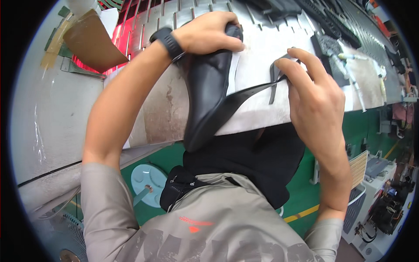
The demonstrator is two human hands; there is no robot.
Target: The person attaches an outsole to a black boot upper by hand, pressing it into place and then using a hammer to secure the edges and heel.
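Note:
A black shoe (207, 78) lies on its side at the near edge of the worktable, its smooth upper turned up. My left hand (207, 32) is closed round its far end, thumb along the edge. From the shoe's near end a long, thin black sole (238, 101) bends away to the right, apart from the shoe over most of its length. A white strip of the shoe's underside shows between them. The sole's free end is pinched in my right hand (316, 89), with thumb and fingers closed. Beside those fingers is a thin dark curved piece (273, 85).
The pale worktable (257, 118) has stained patches and metal slats at its far side, lit red on the left. A brown sheet (94, 43) hangs at left. Brushes (351, 78) and a dark block (329, 56) lie right. Below stands a light-blue round stool (148, 185).

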